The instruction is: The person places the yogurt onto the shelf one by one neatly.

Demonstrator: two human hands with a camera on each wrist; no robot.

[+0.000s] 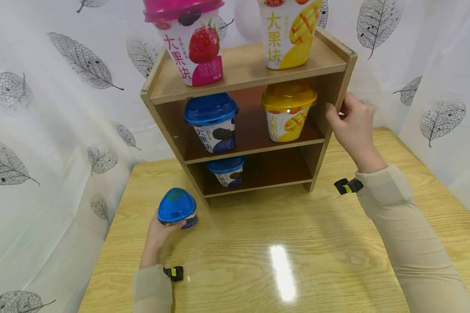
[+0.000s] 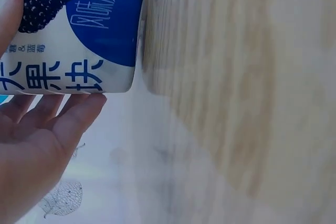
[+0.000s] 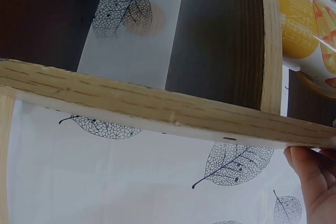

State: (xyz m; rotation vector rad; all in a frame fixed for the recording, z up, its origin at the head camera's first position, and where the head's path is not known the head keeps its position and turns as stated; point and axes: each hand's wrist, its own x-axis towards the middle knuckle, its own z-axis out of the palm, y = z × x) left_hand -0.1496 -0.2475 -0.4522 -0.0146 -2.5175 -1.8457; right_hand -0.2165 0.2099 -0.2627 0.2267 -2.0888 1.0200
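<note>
In the head view my left hand [image 1: 156, 237] holds a blue-lidded yogurt cup [image 1: 177, 206] left of a small wooden shelf [image 1: 254, 151]. The left wrist view shows this cup [image 2: 105, 30] with a blackberry print, thumb on one side and the fingers of the hand [image 2: 34, 150] on the other, its base close to the tabletop. On the shelf's right side panel, at middle-tier height, my right hand [image 1: 354, 126] grips the front edge. In the right wrist view that hand [image 3: 315, 182] pinches the panel [image 3: 131, 98], partly out of frame.
Blue-lidded cups stand on the middle [image 1: 213, 124] and bottom [image 1: 228, 171] tiers, at left. A yellow-lidded mango cup [image 1: 287, 113] is at middle right. On top are a pink strawberry cup [image 1: 193, 43] and another mango cup [image 1: 290, 34]. Leaf-print curtain [image 1: 74, 113] surrounds the wooden table [image 1: 227, 256].
</note>
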